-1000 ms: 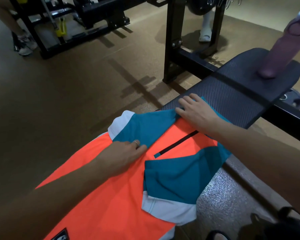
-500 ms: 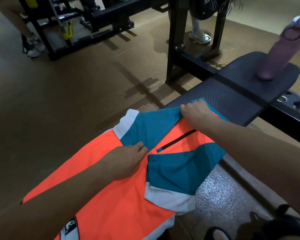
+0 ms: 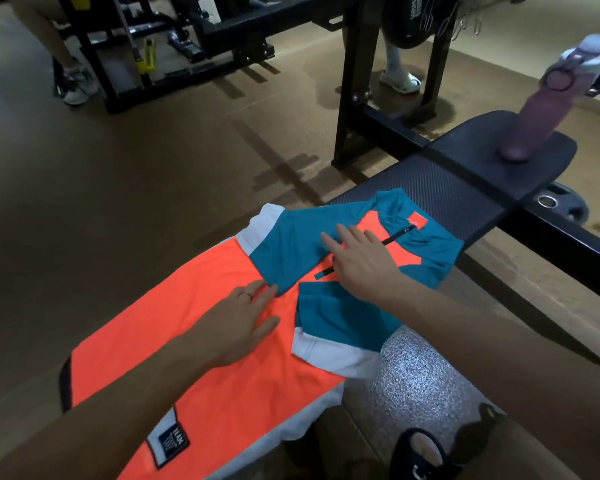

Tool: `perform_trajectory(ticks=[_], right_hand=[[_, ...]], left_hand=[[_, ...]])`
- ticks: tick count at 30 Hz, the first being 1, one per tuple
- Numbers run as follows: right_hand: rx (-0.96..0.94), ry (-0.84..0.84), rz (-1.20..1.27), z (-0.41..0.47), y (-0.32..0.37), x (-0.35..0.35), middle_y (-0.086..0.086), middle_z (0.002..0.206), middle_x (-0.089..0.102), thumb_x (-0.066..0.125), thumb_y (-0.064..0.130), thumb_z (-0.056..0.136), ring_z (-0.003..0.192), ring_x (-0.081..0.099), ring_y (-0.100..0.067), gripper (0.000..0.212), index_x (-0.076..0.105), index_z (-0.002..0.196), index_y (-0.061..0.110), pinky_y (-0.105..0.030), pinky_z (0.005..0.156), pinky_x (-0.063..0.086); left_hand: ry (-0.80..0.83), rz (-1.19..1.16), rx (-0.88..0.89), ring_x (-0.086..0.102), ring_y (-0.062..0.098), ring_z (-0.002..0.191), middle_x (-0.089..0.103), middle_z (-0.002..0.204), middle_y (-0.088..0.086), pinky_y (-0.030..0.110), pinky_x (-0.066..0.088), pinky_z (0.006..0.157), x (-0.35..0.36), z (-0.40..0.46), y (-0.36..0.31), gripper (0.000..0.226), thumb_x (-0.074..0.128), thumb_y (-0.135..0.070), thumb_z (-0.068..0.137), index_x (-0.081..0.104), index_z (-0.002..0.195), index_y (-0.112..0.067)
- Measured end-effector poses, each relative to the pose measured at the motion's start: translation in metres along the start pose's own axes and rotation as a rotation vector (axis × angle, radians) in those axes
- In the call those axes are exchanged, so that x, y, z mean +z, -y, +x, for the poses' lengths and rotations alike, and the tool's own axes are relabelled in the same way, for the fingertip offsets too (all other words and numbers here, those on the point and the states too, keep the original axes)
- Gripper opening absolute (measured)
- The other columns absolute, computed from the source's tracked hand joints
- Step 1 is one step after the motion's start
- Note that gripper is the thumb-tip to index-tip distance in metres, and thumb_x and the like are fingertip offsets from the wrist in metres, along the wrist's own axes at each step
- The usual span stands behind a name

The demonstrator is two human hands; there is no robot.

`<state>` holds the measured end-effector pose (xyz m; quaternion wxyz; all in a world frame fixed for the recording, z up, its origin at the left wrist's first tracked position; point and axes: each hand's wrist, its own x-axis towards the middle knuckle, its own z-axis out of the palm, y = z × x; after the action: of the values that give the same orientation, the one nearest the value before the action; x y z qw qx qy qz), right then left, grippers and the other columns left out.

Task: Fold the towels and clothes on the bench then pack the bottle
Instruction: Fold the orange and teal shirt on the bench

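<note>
A person folds an orange-and-teal sports jersey (image 3: pixel 201 341) laid along a padded gym counter (image 3: pixel 465 188), both hands flat on the cloth. The left hand (image 3: pixel 243 323) rests on the orange body, fingers (image 3: pixel 262 294) straight and released, tips touching the edge of a teal sleeve folded in across the chest. The right hand (image 3: pixel 357 261) presses over the black zip just below the collar, its fingers likewise straight and grasping nothing. Both sleeves already lie folded inward, white cuffs showing at either side.

The purple water bottle (image 3: pixel 541 109) stands upright at the far end of the counter, well apart from the jersey and untouched. No towels or bag can be made out.

The step in hand appears to be smoothing the tucked sleeves. The next move likely calls for taking hold of the collar end or hem and doubling the jersey lengthwise, keeping the sleeves from slipping out.
</note>
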<state>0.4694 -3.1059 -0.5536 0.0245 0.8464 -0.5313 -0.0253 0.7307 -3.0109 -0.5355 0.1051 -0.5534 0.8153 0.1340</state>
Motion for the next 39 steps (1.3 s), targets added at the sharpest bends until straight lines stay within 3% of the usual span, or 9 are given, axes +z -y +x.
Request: perform_trajectory(ticks=[5,8,13,16,20,25,29,33,39], right_hand=[[-0.176,-0.131,0.232,-0.038,0.094,-0.014,-0.015,0.122,0.062,0.029,0.035,0.091,0.107,0.060,-0.036,0.057,0.056,0.137,0.015,-0.046,0.091,0.049],[-0.280,-0.145,0.372,-0.061,0.166,-0.021,-0.013,0.115,0.064,0.038,0.034,0.088,0.103,0.061,-0.034,0.049,0.060,0.128,0.014,-0.044,0.088,0.051],[-0.445,-0.071,0.494,-0.102,0.286,-0.038,-0.014,0.095,0.059,0.044,0.023,0.082,0.086,0.058,-0.036,0.031,0.061,0.104,0.010,-0.043,0.066,0.046],[-0.543,0.019,0.451,-0.117,0.341,-0.038,-0.015,0.094,0.057,0.061,0.020,0.081,0.082,0.060,-0.037,0.025,0.060,0.104,0.011,-0.039,0.058,0.033],[-0.542,0.123,0.298,-0.120,0.380,-0.040,-0.015,0.118,0.049,0.061,0.024,0.089,0.105,0.051,-0.035,0.044,0.051,0.132,0.020,-0.041,0.075,0.036],[-0.550,0.169,0.146,-0.115,0.401,-0.046,-0.013,0.117,0.049,0.056,0.022,0.095,0.107,0.052,-0.033,0.048,0.042,0.141,0.028,-0.040,0.072,0.028],[-0.591,0.199,0.046,-0.111,0.410,-0.044,-0.012,0.115,0.051,0.063,0.029,0.090,0.101,0.054,-0.030,0.063,0.032,0.146,0.035,-0.038,0.072,0.030],[-0.574,0.205,0.058,-0.110,0.414,-0.042,-0.014,0.113,0.054,0.064,0.028,0.089,0.099,0.056,-0.031,0.054,0.043,0.138,0.028,-0.039,0.071,0.029],[-0.527,0.208,0.197,-0.107,0.404,-0.050,-0.015,0.111,0.059,0.061,0.015,0.090,0.098,0.061,-0.036,0.033,0.058,0.123,0.012,-0.038,0.069,0.033]], left_hand=[[-0.132,-0.172,-0.345,0.038,0.036,0.139,0.034,0.157,0.015,0.040,0.028,0.118,0.017,-0.064,0.045,0.087,0.021,-0.071,0.086,0.030,0.157,-0.022],[-0.206,-0.305,-0.672,0.034,0.044,0.140,0.030,0.156,0.023,0.047,0.028,0.116,0.034,-0.111,0.071,0.075,0.058,-0.046,0.096,0.028,0.158,-0.018],[-0.237,-0.603,-1.082,0.048,0.047,0.127,0.048,0.130,0.033,0.046,0.040,0.098,0.062,-0.182,0.110,0.072,0.078,-0.029,0.085,0.041,0.139,0.002],[-0.349,-0.756,-1.130,0.059,0.034,0.094,0.052,0.081,0.008,0.037,0.037,0.070,0.073,-0.203,0.127,0.044,0.081,-0.017,0.080,0.051,0.105,0.002],[-0.423,-0.889,-1.075,0.052,0.023,0.070,0.049,0.064,0.003,0.032,0.033,0.055,0.076,-0.205,0.139,0.029,0.073,-0.029,0.067,0.055,0.078,-0.009],[-0.471,-0.813,-1.018,0.057,0.026,0.074,0.061,0.074,0.006,0.036,0.046,0.069,0.068,-0.198,0.151,0.016,0.076,-0.021,0.079,0.061,0.076,-0.015],[-0.370,-0.685,-0.981,0.054,0.033,0.056,0.048,0.048,0.010,0.033,0.028,0.047,0.066,-0.193,0.156,0.043,0.074,-0.024,0.080,0.047,0.049,-0.013],[-0.324,-0.716,-0.967,0.066,0.039,0.078,0.066,0.077,0.025,0.032,0.034,0.053,0.063,-0.187,0.160,0.028,0.069,-0.020,0.080,0.055,0.059,-0.010],[-0.400,-0.803,-0.935,0.062,0.034,0.083,0.060,0.074,0.016,0.034,0.036,0.064,0.049,-0.175,0.154,0.021,0.061,-0.014,0.087,0.056,0.067,-0.010]])
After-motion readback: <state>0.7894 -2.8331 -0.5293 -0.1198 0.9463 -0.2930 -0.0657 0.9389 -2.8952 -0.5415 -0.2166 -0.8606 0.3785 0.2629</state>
